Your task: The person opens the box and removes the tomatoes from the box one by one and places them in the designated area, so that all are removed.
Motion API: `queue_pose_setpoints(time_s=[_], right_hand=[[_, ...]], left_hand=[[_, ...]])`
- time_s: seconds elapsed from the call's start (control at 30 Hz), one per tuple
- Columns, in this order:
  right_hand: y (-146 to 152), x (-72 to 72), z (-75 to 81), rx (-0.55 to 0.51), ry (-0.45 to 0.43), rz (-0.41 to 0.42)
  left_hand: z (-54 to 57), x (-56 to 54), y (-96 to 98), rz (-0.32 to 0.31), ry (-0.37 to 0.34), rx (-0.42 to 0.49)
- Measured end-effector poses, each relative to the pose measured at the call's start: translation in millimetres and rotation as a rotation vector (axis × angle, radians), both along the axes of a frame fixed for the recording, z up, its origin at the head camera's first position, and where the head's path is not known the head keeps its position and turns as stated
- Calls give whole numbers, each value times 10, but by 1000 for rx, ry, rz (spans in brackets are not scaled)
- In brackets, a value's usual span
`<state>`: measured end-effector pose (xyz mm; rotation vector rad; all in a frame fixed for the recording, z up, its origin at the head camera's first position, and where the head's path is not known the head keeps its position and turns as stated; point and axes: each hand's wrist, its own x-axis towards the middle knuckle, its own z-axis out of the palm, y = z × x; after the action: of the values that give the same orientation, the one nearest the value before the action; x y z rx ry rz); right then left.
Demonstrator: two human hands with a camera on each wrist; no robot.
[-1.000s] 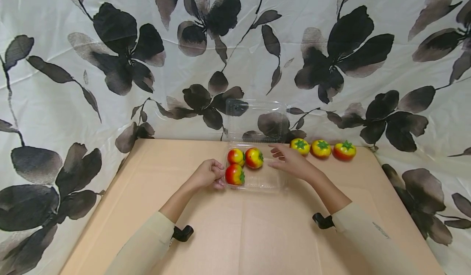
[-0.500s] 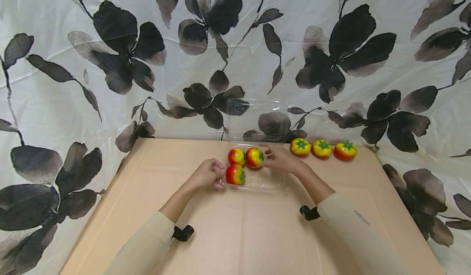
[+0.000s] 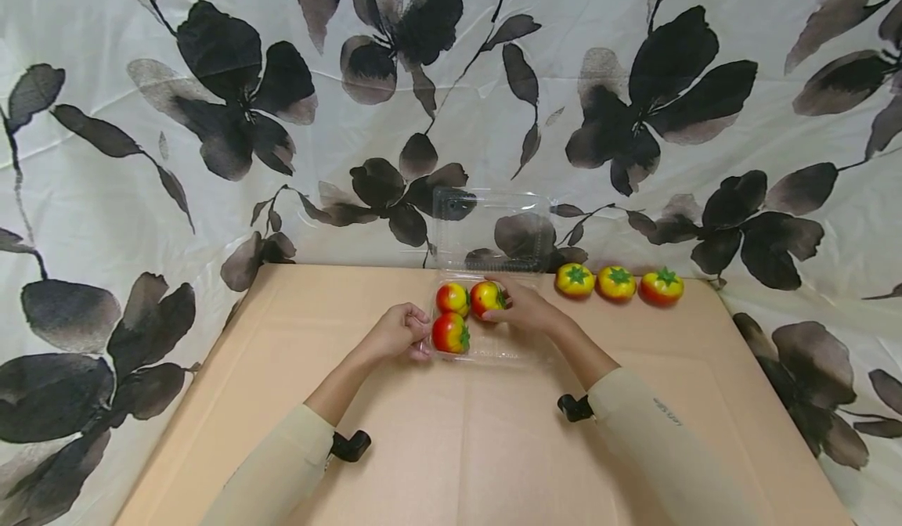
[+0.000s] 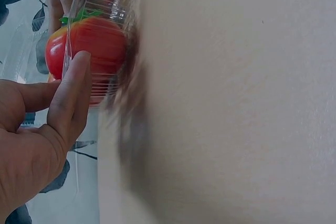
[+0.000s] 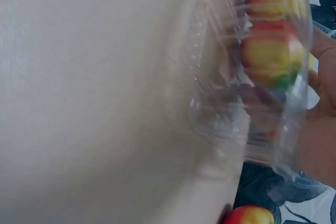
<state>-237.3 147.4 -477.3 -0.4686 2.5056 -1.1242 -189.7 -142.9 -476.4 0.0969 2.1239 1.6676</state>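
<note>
A clear plastic clamshell box lies with its lid raised at the back. Inside its left half are several red-and-yellow tomatoes with green tops: one at the back left, one in front and one beside them. My left hand pinches the box's left wall between thumb and fingers; in the left wrist view a tomato shows just behind that wall. My right hand reaches over the box's right side, thumb and fingers around the rightmost tomato inside, seen through plastic in the right wrist view.
Three more tomatoes stand in a row at the table's back right: a near one, a middle one and a far one. The raised lid leans by the floral cloth. The tan table extends toward me.
My right hand has moved left over the box, and its fingers have come around the rightmost tomato inside. The left hand has kept its grip on the box wall.
</note>
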Motion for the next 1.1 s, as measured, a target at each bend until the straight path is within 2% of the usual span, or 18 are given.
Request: queue_pose_setpoints(time_s=[0.4, 0.8, 1.1], right_hand=[[-108, 39, -88, -22, 16, -74], [-134, 44, -95, -30, 21, -97], [-106, 46, -84, -38, 54, -91]], left_hand=[[-17, -4, 0, -8, 10, -4], [22, 8, 3, -6, -4, 7], [8, -4, -7, -9, -2, -2]])
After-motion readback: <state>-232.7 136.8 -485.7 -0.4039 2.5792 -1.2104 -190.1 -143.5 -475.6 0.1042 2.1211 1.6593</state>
